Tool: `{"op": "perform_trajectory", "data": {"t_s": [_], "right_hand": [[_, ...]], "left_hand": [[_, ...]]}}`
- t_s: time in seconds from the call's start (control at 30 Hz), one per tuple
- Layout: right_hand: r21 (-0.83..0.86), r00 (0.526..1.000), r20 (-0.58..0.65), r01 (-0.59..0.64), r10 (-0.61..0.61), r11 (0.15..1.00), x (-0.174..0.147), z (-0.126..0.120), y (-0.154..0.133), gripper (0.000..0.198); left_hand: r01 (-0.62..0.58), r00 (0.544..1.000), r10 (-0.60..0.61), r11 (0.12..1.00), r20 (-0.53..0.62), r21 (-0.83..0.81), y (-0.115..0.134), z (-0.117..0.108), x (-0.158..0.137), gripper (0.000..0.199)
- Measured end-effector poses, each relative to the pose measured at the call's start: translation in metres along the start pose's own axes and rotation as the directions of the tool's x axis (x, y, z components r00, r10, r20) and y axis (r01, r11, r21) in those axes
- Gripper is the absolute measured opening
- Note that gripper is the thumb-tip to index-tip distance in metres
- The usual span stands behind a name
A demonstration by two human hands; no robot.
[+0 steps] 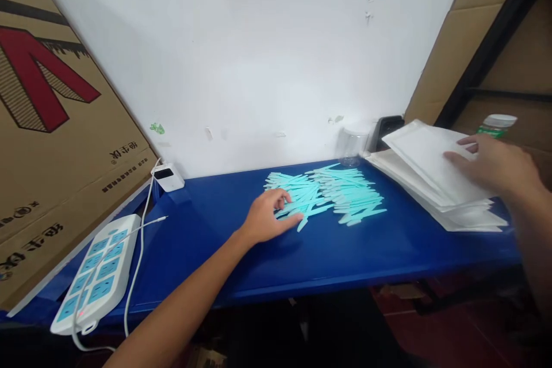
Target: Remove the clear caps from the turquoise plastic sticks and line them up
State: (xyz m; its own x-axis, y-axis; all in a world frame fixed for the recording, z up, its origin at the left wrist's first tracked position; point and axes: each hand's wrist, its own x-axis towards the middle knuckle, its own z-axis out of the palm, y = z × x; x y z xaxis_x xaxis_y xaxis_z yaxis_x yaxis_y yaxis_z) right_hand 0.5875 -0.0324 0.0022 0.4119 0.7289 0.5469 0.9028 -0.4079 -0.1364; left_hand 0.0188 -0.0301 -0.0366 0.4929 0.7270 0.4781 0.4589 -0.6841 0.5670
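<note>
A: Where do the slim turquoise plastic-looking sticks [351,192] lie?

B: In two loose, adjoining heaps on the smooth blue-covered table [194,207]. Most long axes run roughly left to right at slight slants; one at the front lies steeper, its flat, rounded end toward the near edge.

A: And the left hand [266,218]?

B: It is at the left heap, thumb and fingers spread apart, fingertips among the sticks.

A: The right hand [495,162]?

B: Blurred, it lies over the topmost flat white rectangular packet [425,152]. Whether it pinches that, nobody can tell; the underside is hidden.

A: Which way does the packet point?

B: Its long axis runs from back left to front right, above a stack of similar papery white packets [470,222].

A: Behind the sticks?

B: A clear cylindrical jar [353,145], near the white wall [259,57].
</note>
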Motion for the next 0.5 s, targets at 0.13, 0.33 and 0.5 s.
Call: {"op": "perform_trajectory", "data": {"t_s": [0.13, 0.33, 0.5], "right_hand": [[-0.087, 0.925, -0.143, 0.344, -0.353, 0.935, -0.015, -0.002, -0.035, 0.037], [0.389, 0.781, -0.191, 0.617, -0.595, 0.684, -0.041, -0.021, -0.172, 0.027], [0.451, 0.708, -0.185, 0.677, -0.681, 0.581, -0.043, -0.012, -0.269, 0.024]], "left_hand": [[-0.28, 0.954, 0.234, 0.92, 0.187, 0.274, 0.018, 0.02, -0.004, 0.048], [-0.289, 0.949, 0.223, 0.897, 0.221, 0.336, 0.005, 0.009, -0.004, 0.028], [-0.242, 0.964, 0.186, 0.912, 0.192, 0.331, 0.003, -0.003, -0.001, 0.022]]}}
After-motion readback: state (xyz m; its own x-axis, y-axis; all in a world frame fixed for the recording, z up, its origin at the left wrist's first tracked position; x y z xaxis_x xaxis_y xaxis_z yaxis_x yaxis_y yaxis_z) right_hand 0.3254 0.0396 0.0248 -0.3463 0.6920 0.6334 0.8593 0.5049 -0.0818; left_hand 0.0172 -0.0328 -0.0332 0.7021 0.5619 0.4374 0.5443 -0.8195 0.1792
